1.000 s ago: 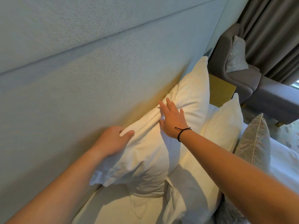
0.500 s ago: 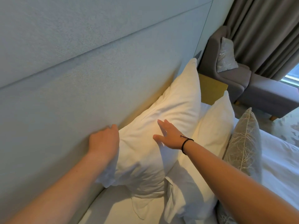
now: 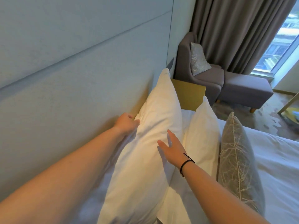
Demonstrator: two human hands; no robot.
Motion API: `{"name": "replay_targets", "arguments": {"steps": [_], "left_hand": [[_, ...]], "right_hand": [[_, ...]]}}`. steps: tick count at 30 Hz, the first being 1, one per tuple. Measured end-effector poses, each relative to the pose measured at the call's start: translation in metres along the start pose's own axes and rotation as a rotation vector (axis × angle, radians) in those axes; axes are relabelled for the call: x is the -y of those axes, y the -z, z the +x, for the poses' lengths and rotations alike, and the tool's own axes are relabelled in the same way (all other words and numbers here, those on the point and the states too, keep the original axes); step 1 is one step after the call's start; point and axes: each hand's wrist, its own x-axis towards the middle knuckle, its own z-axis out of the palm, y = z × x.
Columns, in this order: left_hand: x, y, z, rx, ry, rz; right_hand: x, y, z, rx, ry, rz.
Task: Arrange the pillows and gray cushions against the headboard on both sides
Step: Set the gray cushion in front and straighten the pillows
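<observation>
Pillows: the back pillow (image 3: 155, 126) stood against the headboard (image 3: 80, 78). Since a second before, the left hand (image 3: 126, 122) had slid behind it, fingers curled; the right hand (image 3: 173, 147), fingers spread, had dropped lower, smoothing; placement looked nearly done.

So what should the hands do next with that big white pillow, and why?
Probably press the big white pillow flat back against the pale padded headboard. It stands on edge and tilts a little, with the left hand tucked between it and the headboard and the open right hand on its front.
</observation>
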Motion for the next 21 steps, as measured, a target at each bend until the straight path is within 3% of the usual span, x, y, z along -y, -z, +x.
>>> {"name": "replay_targets", "arguments": {"steps": [6,11,15,21], "left_hand": [[-0.029,-0.032,0.061,-0.043,-0.216,0.18],[-0.03,-0.019,0.076,-0.256,-0.611,0.985],[-0.024,-0.022,0.076,-0.191,-0.554,1.222],[-0.005,-0.034,0.056,-0.075,-0.471,1.088]], "right_hand": [[-0.011,-0.006,0.025,-0.027,0.026,0.028],[-0.019,-0.012,0.035,-0.038,0.01,0.038],[-0.021,-0.014,0.033,0.063,-0.042,-0.006],[-0.022,-0.009,0.028,0.11,-0.069,-0.066]]}}
